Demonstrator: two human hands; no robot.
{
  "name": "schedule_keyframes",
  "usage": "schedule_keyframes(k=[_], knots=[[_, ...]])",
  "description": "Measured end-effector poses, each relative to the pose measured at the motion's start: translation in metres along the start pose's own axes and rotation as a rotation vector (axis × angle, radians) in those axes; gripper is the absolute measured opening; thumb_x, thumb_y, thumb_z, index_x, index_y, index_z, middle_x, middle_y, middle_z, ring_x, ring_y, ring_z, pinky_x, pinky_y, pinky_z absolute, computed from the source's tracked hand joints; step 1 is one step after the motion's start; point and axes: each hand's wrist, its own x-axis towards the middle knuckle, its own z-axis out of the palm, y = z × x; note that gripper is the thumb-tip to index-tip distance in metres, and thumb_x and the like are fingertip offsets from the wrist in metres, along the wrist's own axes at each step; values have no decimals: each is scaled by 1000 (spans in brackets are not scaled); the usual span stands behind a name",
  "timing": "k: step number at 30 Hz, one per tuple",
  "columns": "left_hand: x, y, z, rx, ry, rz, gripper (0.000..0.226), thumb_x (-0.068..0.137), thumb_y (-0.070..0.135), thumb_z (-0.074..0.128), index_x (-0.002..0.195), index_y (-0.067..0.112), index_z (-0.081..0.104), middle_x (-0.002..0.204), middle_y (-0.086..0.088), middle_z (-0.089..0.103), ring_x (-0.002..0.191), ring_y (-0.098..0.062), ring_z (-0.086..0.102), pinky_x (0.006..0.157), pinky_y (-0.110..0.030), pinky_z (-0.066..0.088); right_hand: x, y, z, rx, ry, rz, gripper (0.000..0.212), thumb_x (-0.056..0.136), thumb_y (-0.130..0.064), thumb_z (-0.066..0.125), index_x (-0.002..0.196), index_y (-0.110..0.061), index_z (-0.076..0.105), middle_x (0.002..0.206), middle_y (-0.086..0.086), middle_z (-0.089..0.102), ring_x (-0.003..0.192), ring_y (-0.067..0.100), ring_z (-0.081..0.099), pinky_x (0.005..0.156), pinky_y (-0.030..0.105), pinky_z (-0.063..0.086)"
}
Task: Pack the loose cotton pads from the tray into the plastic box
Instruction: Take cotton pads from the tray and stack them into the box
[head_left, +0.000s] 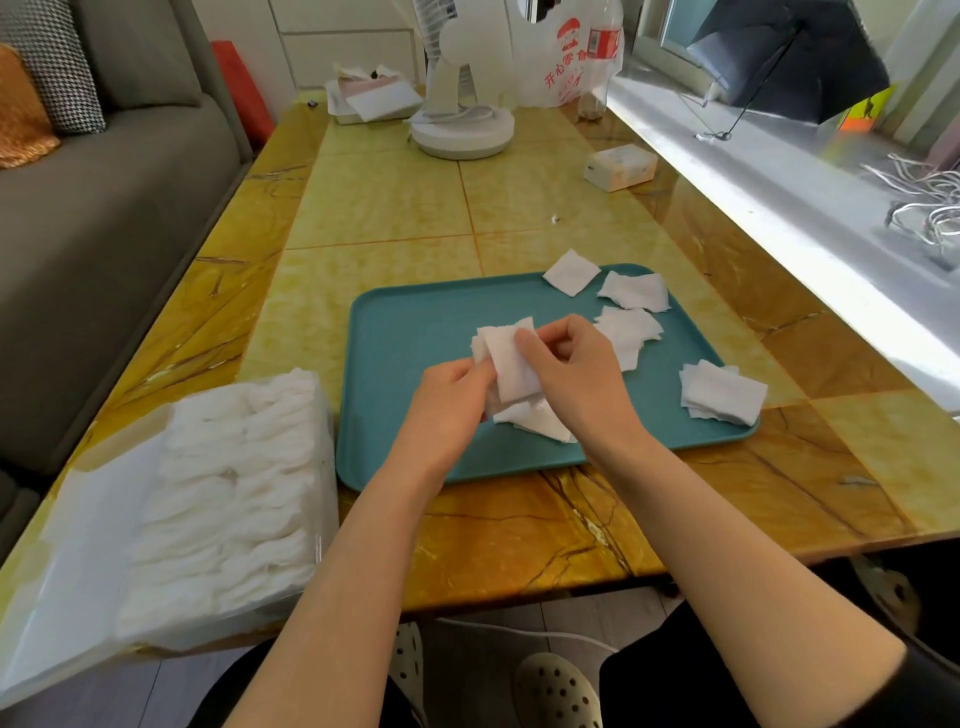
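Teal tray (395, 332) strewn with loose pads (722, 392), one bunch (511, 364) pinched between curled left hand (452, 400) and right hand (571, 374); plastic box (93, 545) pad-filled.

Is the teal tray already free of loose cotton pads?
No, several cotton pads lie in small heaps on the right side of the tray.

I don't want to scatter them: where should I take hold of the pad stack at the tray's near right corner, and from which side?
Pinch the stack at its right edge, coming in from the right, thumb on top and fingers beneath. It lies flat and fanned, and that edge seems to ride over the tray rim, leaving room for fingers.
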Motion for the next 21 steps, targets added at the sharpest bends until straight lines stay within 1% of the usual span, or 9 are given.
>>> schedule_keyframes(k=[2, 4, 6, 8, 10, 13, 15, 18, 21], knots=[[-1, 6, 2, -62, 14, -27, 40, 100, 31, 35, 93, 8, 67, 92, -9, 68, 85, -19, 59, 78, -31, 48, -1, 1, 2, -41, 16, -35, 20, 92, -25, 58, 76, -20, 48, 74, -6, 52, 65, 4, 47, 59, 15, 36], [-3, 9, 3, -84, 18, -29, 46, 100, 44, 31, 91, 18, 67, 94, -6, 70, 87, -18, 63, 80, -33, 49, -3, 2, 3, -51, 33, -56, 22, 92, -26, 58, 74, -19, 47, 72, -6, 50, 64, 4, 46, 58, 13, 37], [-5, 8, 1, -22, 32, 10, 55, 93, 56, 42, 92, 10, 70, 89, -9, 69, 82, -21, 61, 79, -38, 49, -4, 1, 5, -60, 34, -79, 22, 92, -26, 58, 74, -18, 47, 71, -6, 50, 63, 4, 45, 58, 11, 37], [-4, 2, -2, 85, 78, 91, 52, 90, 48, 55, 91, -1, 70, 83, -19, 64, 74, -20, 53, 75, -43, 49, -4, 0, 5, -53, -3, -90, 21, 92, -26, 58, 75, -18, 49, 71, -5, 52, 63, 5, 46, 58, 12, 37], [-1, -3, -5, 136, 149, 127, 41, 93, 32, 56, 89, -8, 66, 86, -28, 64, 73, -20, 51, 77, -52, 51, -3, -2, 5, -14, -56, -83, 20, 94, -27, 55, 77, -18, 51, 73, -4, 55, 65, 8, 49, 61, 18, 40], [2, -4, -6, 153, 217, 117, 30, 94, 26, 55, 86, -1, 66, 94, -30, 65, 75, -21, 54, 81, -55, 50, 1, -1, -1, -2, -82, -67, 13, 97, -20, 48, 88, -13, 53, 81, 0, 60, 66, 10, 58, 66, 27, 52], [3, -5, -8, 167, 247, 107, 33, 94, 25, 54, 88, -5, 65, 87, -27, 63, 75, -21, 52, 81, -54, 49, 7, 6, -7, -137, -94, -78, 4, 97, -15, 48, 97, -13, 52, 93, 1, 59, 71, 8, 57, 73, 28, 52], [4, -7, -11, 182, 271, 102, 39, 94, 24, 53, 89, -13, 63, 75, -15, 55, 72, -21, 49, 78, -53, 49, 13, 20, -14, -449, -211, -81, 26, 95, -20, 54, 120, -13, 52, 116, 4, 53, 91, 10, 48, 80, 20, 36], [2, -6, -11, 195, 268, 98, 38, 95, 23, 53, 85, -12, 62, 71, -12, 52, 69, -22, 48, 69, -47, 46, 11, 23, -13, -573, -354, -150, 42, 90, -25, 61, 129, -15, 49, 125, 4, 49, 96, 10, 47, 81, 16, 32]])
